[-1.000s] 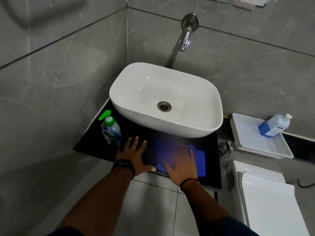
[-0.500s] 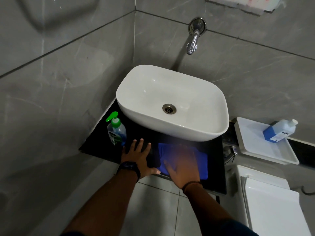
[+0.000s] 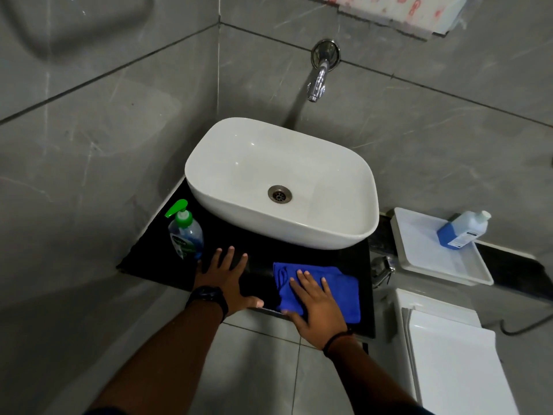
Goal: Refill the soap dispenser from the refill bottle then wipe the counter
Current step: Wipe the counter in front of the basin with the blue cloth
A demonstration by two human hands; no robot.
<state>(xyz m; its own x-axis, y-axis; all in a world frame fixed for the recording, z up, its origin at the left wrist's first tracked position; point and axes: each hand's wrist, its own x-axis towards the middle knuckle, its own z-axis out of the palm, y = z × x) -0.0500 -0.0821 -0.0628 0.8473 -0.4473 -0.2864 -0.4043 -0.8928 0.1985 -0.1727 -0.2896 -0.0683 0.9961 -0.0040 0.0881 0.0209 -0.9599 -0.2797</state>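
Observation:
A clear soap dispenser (image 3: 186,235) with a green pump stands at the left end of the black counter (image 3: 149,259). My left hand (image 3: 225,278) lies flat on the counter just right of it, fingers spread, holding nothing. A folded blue cloth (image 3: 344,287) lies on the counter's front right part, and my right hand (image 3: 317,307) presses flat on top of it. The blue refill bottle (image 3: 462,230) with a white cap lies tilted in a white tray (image 3: 425,259) far to the right.
A white basin (image 3: 239,205) sits on the counter below a chrome wall tap (image 3: 318,82). A chrome valve (image 3: 381,269) sticks out right of the counter. A white toilet cistern lid (image 3: 454,363) is at lower right. Grey tiled walls close in left and behind.
My right hand has slid the blue cloth slightly rightward along the counter's front. My left hand has stayed flat beside the dispenser. The camera view has shifted a little.

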